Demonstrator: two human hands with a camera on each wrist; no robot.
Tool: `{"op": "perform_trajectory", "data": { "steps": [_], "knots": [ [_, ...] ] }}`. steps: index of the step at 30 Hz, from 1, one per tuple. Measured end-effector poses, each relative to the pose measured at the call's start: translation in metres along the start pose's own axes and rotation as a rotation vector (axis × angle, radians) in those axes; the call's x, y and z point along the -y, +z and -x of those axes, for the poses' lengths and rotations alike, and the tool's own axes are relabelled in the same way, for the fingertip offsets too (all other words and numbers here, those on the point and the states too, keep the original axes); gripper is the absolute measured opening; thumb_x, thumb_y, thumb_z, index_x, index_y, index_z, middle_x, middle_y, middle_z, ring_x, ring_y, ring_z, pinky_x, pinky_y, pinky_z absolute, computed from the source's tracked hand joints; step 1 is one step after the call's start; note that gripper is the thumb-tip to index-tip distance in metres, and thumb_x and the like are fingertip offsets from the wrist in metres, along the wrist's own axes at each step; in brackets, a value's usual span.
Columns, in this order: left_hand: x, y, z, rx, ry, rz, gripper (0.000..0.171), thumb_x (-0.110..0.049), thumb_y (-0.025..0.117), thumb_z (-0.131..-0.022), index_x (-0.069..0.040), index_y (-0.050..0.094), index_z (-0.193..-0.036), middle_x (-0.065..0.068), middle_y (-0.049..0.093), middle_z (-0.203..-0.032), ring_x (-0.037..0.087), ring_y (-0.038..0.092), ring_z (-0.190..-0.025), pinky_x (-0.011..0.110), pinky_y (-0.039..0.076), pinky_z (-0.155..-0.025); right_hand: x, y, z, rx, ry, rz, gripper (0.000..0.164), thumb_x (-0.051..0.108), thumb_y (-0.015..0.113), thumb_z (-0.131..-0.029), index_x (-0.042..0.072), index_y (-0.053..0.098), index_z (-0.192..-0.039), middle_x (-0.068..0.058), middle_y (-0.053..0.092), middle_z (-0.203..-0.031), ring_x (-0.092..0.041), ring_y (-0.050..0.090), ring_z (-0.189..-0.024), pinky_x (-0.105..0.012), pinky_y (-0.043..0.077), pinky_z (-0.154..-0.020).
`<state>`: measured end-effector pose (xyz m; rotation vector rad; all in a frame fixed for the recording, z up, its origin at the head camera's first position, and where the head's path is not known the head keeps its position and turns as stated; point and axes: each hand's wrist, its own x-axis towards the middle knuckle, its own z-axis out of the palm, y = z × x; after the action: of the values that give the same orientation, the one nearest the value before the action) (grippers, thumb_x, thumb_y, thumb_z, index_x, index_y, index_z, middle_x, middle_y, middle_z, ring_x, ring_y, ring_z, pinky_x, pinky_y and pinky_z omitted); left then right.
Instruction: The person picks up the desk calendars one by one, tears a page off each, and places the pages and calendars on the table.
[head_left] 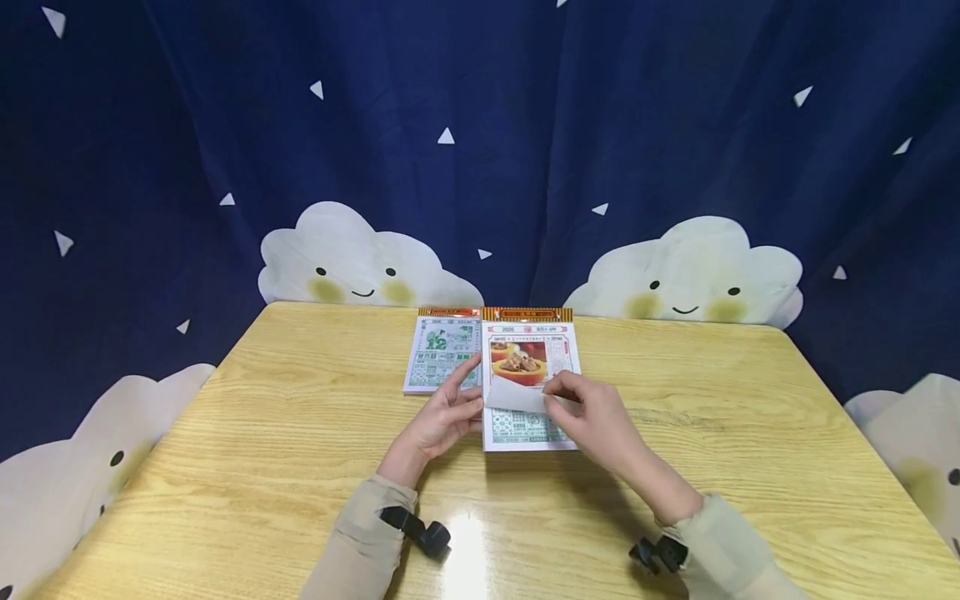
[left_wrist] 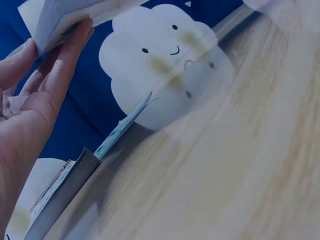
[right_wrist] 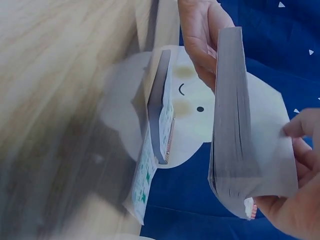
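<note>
A tear-off calendar [head_left: 525, 329] with a food picture and a red-and-gold header is held up over the table. My left hand [head_left: 442, 417] grips it by the left edge, thumb at the front and fingers behind. A thumb and fingertips of my right hand [head_left: 592, 412] pinch one page [head_left: 513, 394] by its lower part. That page is bent upward, showing its white back, with green print on the sheet beneath. From the right wrist view, the calendar's thick stack of page edges [right_wrist: 232, 115] faces me, and the pinched page [right_wrist: 270, 145] curves away from it.
Behind and to the left, a second calendar [head_left: 442, 358] with green print lies on the wooden table [head_left: 262, 467]. Beside it, a thin green-printed sheet [right_wrist: 140, 180] appears in the wrist views. A dark blue curtain [head_left: 510, 167] with clouds hangs past the back edge.
</note>
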<state>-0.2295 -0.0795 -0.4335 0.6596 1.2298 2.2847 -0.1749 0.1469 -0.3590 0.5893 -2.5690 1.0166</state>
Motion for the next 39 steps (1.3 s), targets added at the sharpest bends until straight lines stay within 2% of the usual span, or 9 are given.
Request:
{"op": "perform_trajectory", "data": {
  "steps": [4,9,14,19,24,29,32,39],
  "knots": [
    [0.001,0.001,-0.001,-0.002,0.0,0.014,0.071,0.012,0.035,-0.089,-0.02,0.009,-0.147,0.006,0.063,-0.111,0.019,0.063,-0.091,0.031,0.053,-0.074,0.003,-0.003,-0.005,-0.04,0.025,-0.003,0.004,0.013,0.059,-0.085,0.012,0.062,-0.086,-0.001,0.068,-0.086,-0.013,0.063,-0.084,-0.034,0.052,-0.078],
    [0.0,0.001,-0.001,-0.007,0.008,0.021,0.071,0.012,0.035,-0.089,-0.017,0.006,-0.147,0.006,0.063,-0.111,0.02,0.064,-0.091,0.031,0.053,-0.074,0.002,-0.011,-0.013,-0.124,0.012,-0.049,0.006,0.01,0.059,-0.087,0.006,0.061,-0.09,-0.009,0.069,-0.088,-0.022,0.065,-0.087,-0.036,0.053,-0.076],
    [0.0,0.002,-0.002,-0.038,0.023,0.004,0.071,0.012,0.035,-0.088,-0.015,0.006,-0.147,0.004,0.065,-0.108,0.02,0.065,-0.09,0.032,0.053,-0.075,0.0,-0.025,-0.018,-0.145,0.043,-0.124,0.008,0.009,0.063,-0.084,0.004,0.063,-0.09,-0.01,0.068,-0.087,-0.018,0.066,-0.082,-0.026,0.054,-0.071],
    [0.001,0.003,-0.003,-0.1,0.015,-0.042,0.071,0.012,0.036,-0.086,-0.015,0.01,-0.147,0.001,0.066,-0.105,0.018,0.065,-0.086,0.032,0.053,-0.073,-0.003,-0.038,-0.023,-0.134,0.076,-0.13,0.011,0.012,0.066,-0.082,0.005,0.065,-0.091,-0.008,0.069,-0.083,-0.008,0.064,-0.077,-0.014,0.051,-0.067],
    [0.001,0.004,-0.006,-0.19,0.014,-0.122,0.07,0.01,0.039,-0.084,-0.014,0.016,-0.146,-0.001,0.068,-0.098,0.014,0.066,-0.077,0.028,0.053,-0.066,-0.008,-0.051,-0.031,-0.121,0.103,-0.106,0.022,0.015,0.067,-0.081,0.004,0.067,-0.101,-0.01,0.069,-0.082,-0.003,0.062,-0.071,-0.011,0.049,-0.062],
    [0.0,0.003,-0.006,-0.238,0.019,-0.142,0.069,0.011,0.038,-0.083,-0.014,0.019,-0.145,-0.001,0.068,-0.095,0.014,0.065,-0.072,0.027,0.053,-0.062,-0.012,-0.062,-0.04,-0.14,0.202,-0.099,0.024,0.024,0.066,-0.082,0.004,0.068,-0.095,-0.012,0.07,-0.085,0.002,0.059,-0.069,-0.012,0.047,-0.061],
    [0.0,0.003,-0.005,-0.26,0.021,-0.138,0.07,0.011,0.038,-0.082,-0.014,0.02,-0.145,-0.001,0.068,-0.094,0.014,0.065,-0.071,0.027,0.053,-0.06,-0.013,-0.067,-0.046,-0.163,0.263,-0.121,0.026,0.027,0.065,-0.083,0.003,0.067,-0.093,-0.008,0.069,-0.081,0.002,0.057,-0.068,-0.012,0.047,-0.061],
    [-0.003,0.006,-0.004,-0.269,0.028,-0.142,0.07,0.01,0.04,-0.081,-0.015,0.023,-0.144,0.001,0.068,-0.091,0.012,0.063,-0.068,0.027,0.053,-0.061,-0.02,-0.074,-0.058,-0.184,0.37,-0.232,0.026,0.022,0.066,-0.081,-0.002,0.064,-0.091,0.015,0.057,-0.065,-0.002,0.053,-0.065,-0.015,0.045,-0.058]
  ]
}}
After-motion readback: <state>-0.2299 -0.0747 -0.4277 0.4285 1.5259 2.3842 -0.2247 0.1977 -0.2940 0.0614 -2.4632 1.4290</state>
